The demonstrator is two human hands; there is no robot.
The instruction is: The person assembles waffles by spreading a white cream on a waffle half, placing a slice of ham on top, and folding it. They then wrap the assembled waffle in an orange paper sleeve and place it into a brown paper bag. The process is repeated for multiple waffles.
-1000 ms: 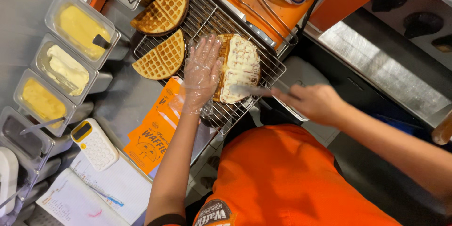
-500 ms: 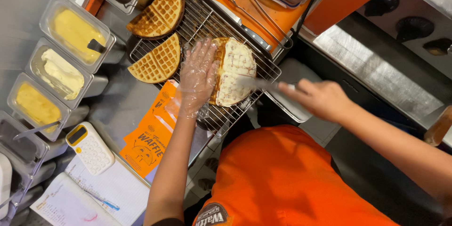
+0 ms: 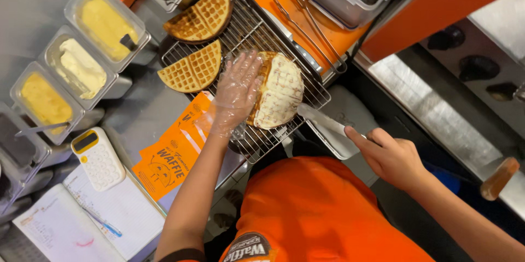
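Waffle with white spread lies on rack; gloved left hand rests flat, fingers unclenched, against it; right hand grasps knife.

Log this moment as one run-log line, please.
left hand: gloved, steadying cream-covered waffle half | right hand: holding spreading knife | on: wire rack

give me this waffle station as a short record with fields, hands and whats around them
left hand: left hand in a clear plastic glove, pressed flat against the cream-covered half waffle
right hand: right hand, bare, grips a flat metal spreader whose tip meets that waffle's edge
surface: metal wire cooling rack
also on rack: two plain golden half waffles
above rack: metal tongs on an orange board
left side: clear tubs of yellow and white spreads, white and yellow calculator
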